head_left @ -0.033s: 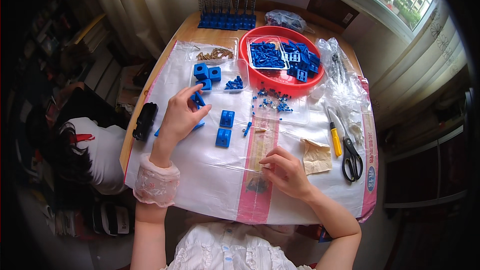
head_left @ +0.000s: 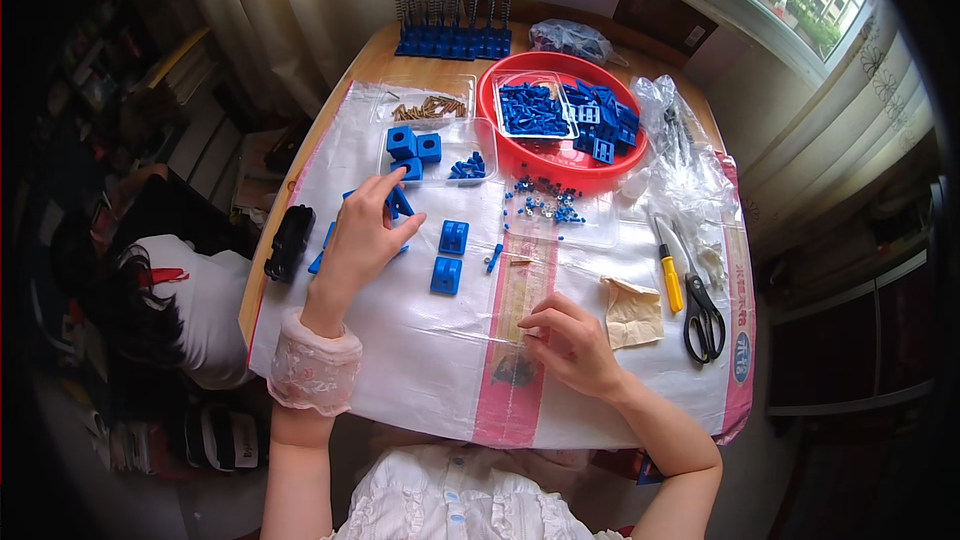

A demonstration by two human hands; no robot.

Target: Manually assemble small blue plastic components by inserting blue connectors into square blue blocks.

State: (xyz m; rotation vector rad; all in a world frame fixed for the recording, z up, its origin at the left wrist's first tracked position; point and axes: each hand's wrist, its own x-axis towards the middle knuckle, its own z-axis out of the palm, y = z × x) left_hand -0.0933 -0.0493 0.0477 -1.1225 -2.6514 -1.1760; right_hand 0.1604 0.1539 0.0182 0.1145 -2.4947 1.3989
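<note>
My left hand [head_left: 362, 228] is at the left of the table, its thumb and fingers closed about a blue plastic part [head_left: 400, 202] just in front of the blue blocks. Other blue pieces lie partly hidden beneath and beside that hand. To its right are two blue brackets [head_left: 447, 275], one behind the other. A small blue pin [head_left: 494, 258] and a short brass piece [head_left: 521, 262] lie further right. My right hand [head_left: 572, 342] rests over the pink stripe, thumb and forefinger pinched together; whatever they hold is too small to make out.
Clear trays hold brass pieces [head_left: 430, 108] and blue blocks [head_left: 402, 142]. Behind them stands a blue rack with springs [head_left: 455, 40]. A red basin [head_left: 560, 172] holds many blue parts. On the right lie a yellow-handled knife [head_left: 671, 280], black scissors [head_left: 706, 328] and brown paper [head_left: 633, 314]. A person [head_left: 190, 300] is at the left.
The blue part in my left hand has tilted slightly, and that hand has shifted a little, showing more of the blue pieces beside it. My right hand has not visibly moved.
</note>
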